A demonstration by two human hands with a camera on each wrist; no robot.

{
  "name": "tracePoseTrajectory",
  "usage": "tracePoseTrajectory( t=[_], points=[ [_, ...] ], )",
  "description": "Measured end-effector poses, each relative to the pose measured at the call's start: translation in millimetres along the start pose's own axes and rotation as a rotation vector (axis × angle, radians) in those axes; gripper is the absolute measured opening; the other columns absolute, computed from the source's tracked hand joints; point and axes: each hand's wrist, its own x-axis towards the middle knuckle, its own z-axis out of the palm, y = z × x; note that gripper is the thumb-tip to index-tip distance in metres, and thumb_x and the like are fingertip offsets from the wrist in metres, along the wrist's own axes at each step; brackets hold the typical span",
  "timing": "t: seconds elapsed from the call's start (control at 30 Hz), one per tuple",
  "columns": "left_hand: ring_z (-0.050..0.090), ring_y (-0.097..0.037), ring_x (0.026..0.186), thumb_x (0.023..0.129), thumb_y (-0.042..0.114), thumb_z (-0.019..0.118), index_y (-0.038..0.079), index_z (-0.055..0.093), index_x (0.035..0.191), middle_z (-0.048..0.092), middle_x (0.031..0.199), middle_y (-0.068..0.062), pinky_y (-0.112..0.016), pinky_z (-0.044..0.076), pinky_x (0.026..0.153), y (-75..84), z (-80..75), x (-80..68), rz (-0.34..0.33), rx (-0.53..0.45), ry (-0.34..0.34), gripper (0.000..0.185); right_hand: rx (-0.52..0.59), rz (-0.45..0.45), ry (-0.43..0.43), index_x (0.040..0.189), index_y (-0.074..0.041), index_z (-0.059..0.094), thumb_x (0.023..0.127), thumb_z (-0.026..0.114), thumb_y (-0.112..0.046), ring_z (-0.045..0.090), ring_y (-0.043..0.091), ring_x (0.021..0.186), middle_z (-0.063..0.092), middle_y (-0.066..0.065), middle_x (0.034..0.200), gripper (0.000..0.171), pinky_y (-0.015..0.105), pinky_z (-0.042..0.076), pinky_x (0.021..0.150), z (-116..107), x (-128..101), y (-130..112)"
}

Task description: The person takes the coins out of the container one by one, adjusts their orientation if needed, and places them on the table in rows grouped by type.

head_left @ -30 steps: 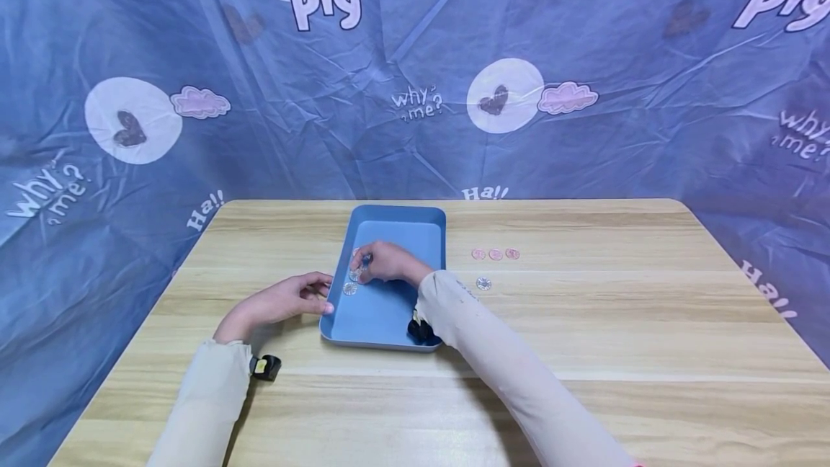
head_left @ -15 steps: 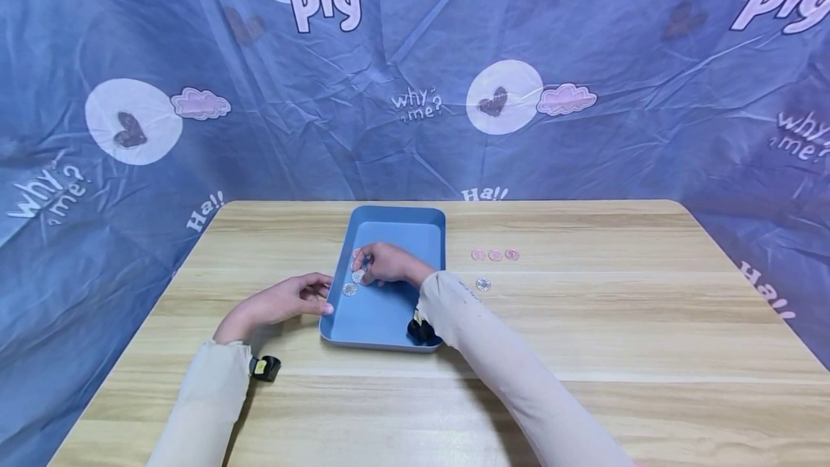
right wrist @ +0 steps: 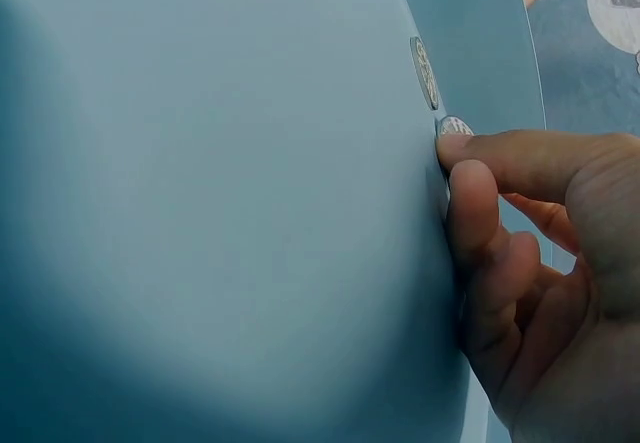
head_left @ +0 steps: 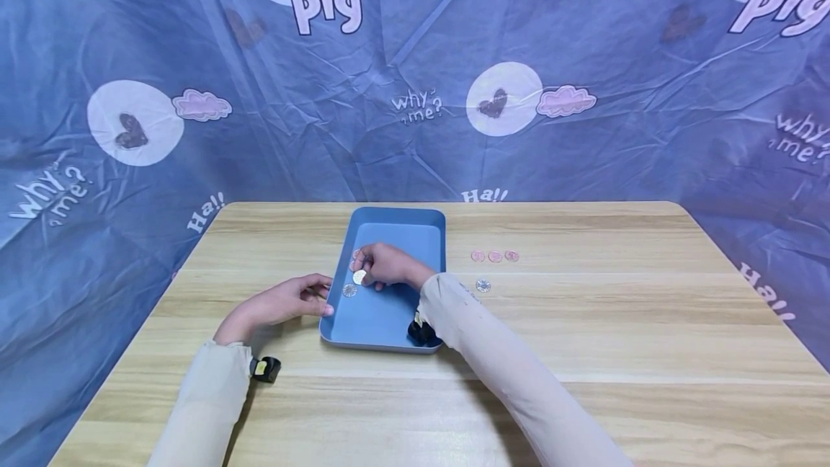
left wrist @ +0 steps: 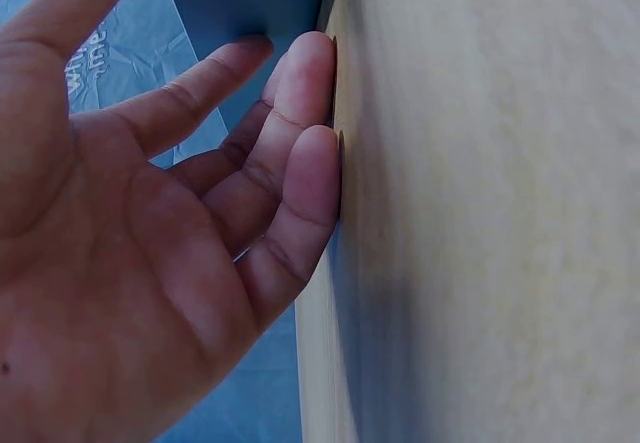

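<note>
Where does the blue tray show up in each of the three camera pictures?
Head: the blue tray sits mid-table, with the right hand inside it and the left hand at its left edge.
Left wrist: only a dark blue strip at the top, beyond the fingertips.
Right wrist: its floor fills most of the picture.
Shared landmark: the tray itself; the small round discs in it show in the head and right wrist views.

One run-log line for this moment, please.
right hand: pinches silver disc in blue tray | left hand: touches tray's left rim
</note>
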Motion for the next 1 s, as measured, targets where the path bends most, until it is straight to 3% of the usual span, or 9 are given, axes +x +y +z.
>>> tracePoseTrajectory(
  t=[0.47,1.0],
  points=[
    [0.055,-0.023,0.107,0.09,0.028,0.069,-0.007,0.043,0.138,0.06,0.121,-0.018,-0.035,0.045,0.093,-2.0,-0.5,0.3,0.011,0.006,0.004,0.064,-0.051,-0.05,0.004,0.099,-0.004,0.068,0.081,0.068,0.007,0.049,0.01,0.05,0.053,-0.001,0.072,0.021,0.02,0.045,0.049,-2,0,1],
    [0.057,-0.021,0.106,0.089,0.031,0.068,-0.006,0.045,0.137,0.061,0.12,-0.015,-0.035,0.046,0.094,-1.5,-0.5,-1.4,0.001,0.006,0.002,0.065,0.069,-0.076,-0.014,0.104,-0.001,0.066,0.084,0.061,0.007,0.05,0.01,0.05,0.064,0.003,0.078,0.023,0.022,0.046,0.051,-13,1,-2]
  ],
)
